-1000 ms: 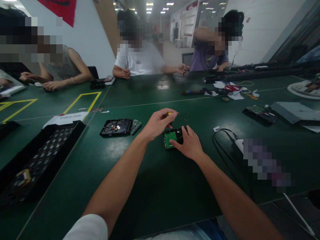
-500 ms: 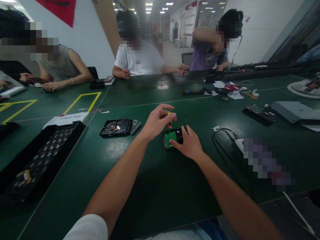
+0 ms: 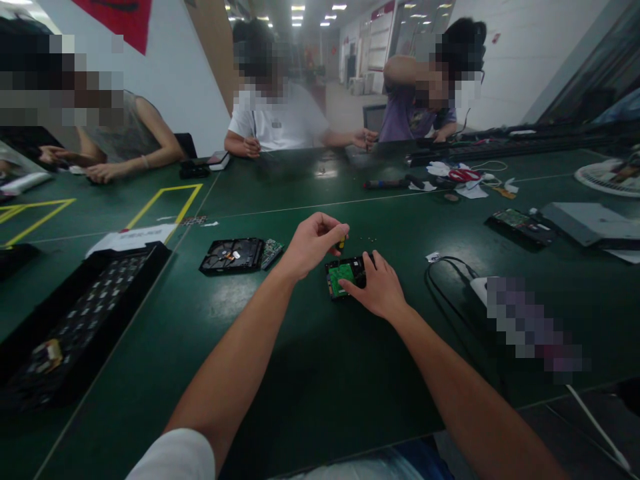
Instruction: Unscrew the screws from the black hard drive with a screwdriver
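Note:
My left hand point(image 3: 311, 244) pinches the yellow-and-black handle of a small screwdriver point(image 3: 341, 243), held upright over a black hard drive point(image 3: 345, 275) with a green circuit board facing up. My right hand point(image 3: 379, 288) lies flat on the right part of that drive and presses it to the green table point(image 3: 310, 373). The screwdriver's tip is hidden behind my fingers and the drive. A few tiny screws point(image 3: 371, 239) lie just beyond the drive.
An opened hard drive point(image 3: 233, 255) with a loose circuit board point(image 3: 273, 251) lies to the left. A black tray point(image 3: 70, 320) sits at the near left. A black cable point(image 3: 450, 280) and another drive point(image 3: 520, 227) are to the right. Three people sit across the table.
My left fingers have shifted their grip on the screwdriver handle, curling and lowering slightly. My right hand and the drive have stayed put.

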Demonstrator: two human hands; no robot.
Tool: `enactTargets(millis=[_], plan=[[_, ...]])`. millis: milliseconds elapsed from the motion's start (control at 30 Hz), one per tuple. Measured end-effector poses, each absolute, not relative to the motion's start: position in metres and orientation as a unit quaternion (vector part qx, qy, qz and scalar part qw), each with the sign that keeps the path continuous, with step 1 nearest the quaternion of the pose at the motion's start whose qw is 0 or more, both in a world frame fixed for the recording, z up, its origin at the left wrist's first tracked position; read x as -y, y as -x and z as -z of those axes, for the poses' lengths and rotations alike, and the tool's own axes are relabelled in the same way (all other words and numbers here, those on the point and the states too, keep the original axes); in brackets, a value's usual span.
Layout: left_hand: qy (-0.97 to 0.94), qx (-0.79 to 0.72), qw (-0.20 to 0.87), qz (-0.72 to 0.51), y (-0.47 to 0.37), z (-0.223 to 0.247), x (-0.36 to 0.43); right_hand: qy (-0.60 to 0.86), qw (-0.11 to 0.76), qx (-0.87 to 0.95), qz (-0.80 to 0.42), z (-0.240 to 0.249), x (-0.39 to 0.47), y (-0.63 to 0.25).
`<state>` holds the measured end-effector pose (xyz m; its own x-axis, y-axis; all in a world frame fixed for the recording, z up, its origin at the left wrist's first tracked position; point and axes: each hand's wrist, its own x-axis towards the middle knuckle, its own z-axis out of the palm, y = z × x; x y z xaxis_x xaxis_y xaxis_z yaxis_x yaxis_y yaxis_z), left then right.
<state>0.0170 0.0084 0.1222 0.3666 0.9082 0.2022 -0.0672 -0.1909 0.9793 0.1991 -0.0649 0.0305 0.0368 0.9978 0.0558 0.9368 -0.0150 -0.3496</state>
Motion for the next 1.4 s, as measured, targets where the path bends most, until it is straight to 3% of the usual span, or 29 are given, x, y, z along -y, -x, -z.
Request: enactTargets(millis=[233,533,867,1033,1233,1400], plan=[[-0.674,-0.322,0.5,-0.439,-0.02,-0.1241,-0.004,0.709,0.142,0.684,-0.098,-0.0319,0.0654,-0.1981],[-0.713,-0.407,0.368,-0.436,-0.0163,-0.1214,-0.0057,0.711,0.138,0.683,-0.091,-0.0323,0.0651,-0.1972],[-0.631,-0.308,0.582,-0.41,-0.0188,-0.1258,-0.0038,0.704,0.15,0.688,-0.096,-0.0276,0.0644,-0.1999],[-0.633,-0.319,0.575,-0.408,-0.0163,-0.1273,-0.0056,0.701,0.149,0.691,-0.091,-0.0273,0.0642,-0.2],[-0.581,-0.279,0.649,-0.404,-0.0164,-0.1264,-0.0053,0.701,0.155,0.692,-0.083,-0.0249,0.0641,-0.2],[-0.637,-0.296,0.579,-0.413,-0.02,-0.1252,-0.0039,0.7,0.15,0.691,-0.093,-0.0254,0.0634,-0.2004]])
